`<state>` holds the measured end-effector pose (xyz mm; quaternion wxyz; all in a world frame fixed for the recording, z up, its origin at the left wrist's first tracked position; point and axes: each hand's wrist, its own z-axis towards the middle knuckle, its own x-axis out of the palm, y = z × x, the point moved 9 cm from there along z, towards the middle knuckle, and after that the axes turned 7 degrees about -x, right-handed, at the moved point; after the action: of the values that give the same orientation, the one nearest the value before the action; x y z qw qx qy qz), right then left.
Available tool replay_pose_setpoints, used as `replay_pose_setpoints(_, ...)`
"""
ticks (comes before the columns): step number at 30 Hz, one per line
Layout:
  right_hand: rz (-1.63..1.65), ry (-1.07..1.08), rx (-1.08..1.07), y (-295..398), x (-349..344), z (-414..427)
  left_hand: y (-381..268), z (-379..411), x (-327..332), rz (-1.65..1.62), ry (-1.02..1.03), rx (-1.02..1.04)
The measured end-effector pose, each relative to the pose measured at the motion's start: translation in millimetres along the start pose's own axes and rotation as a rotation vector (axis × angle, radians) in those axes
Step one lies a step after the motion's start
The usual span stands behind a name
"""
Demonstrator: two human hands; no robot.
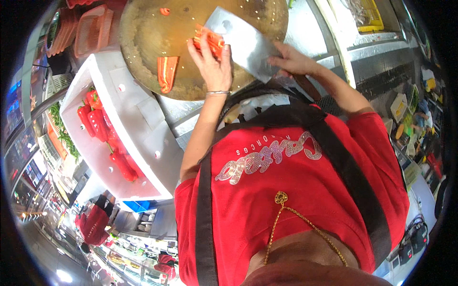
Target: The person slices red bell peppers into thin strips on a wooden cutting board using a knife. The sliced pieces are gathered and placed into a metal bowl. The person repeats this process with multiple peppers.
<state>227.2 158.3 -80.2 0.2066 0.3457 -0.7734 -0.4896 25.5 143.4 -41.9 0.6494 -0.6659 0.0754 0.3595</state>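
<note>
On a large round wooden chopping block (143, 39), my left hand (214, 68) presses down on a bunch of cut red pepper pieces (214, 44). My right hand (291, 60) grips a Chinese cleaver (247, 43) at its wooden handle (307, 87). The broad blade lies slanted beside the pepper, close to my left fingertips. Whether its edge touches the pepper, I cannot tell. A separate slab of red pepper (167, 73) rests on the block left of my left hand. A small curled pepper scrap (165, 11) sits near the far side, among scattered pale seeds.
A white foam box (139, 103) with whole red peppers (98, 125) stands left of the block. Orange plastic baskets (93, 30) are beyond it. Green chillies (62, 128) lie farther left. A yellow basket (371, 16) is at upper right. A person in red (93, 225) stands at lower left.
</note>
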Motion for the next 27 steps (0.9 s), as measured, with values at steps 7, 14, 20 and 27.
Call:
replay_pose_setpoints(7, 0.213, 0.169, -0.051, 40.9, 47.2, 23.2, -20.6, 34.1, -11.7, -0.071, -0.147, 0.042)
replay_pose_setpoints(14, 0.113, -0.153, -0.287, 141.3, 1.8, 56.7, -80.3, 151.5, -39.1, -0.041, -0.302, 0.410)
replay_pose_setpoints(20, 0.208, -0.356, -0.293, 134.5, -42.4, 68.5, -4.2, 287.9, -18.1, -0.383, 0.000, -0.067)
replay_pose_setpoints(27, 0.085, -0.472, -0.307, 85.9, -83.8, 43.4, 46.7, 323.4, -27.7, -0.520, 0.125, -0.136)
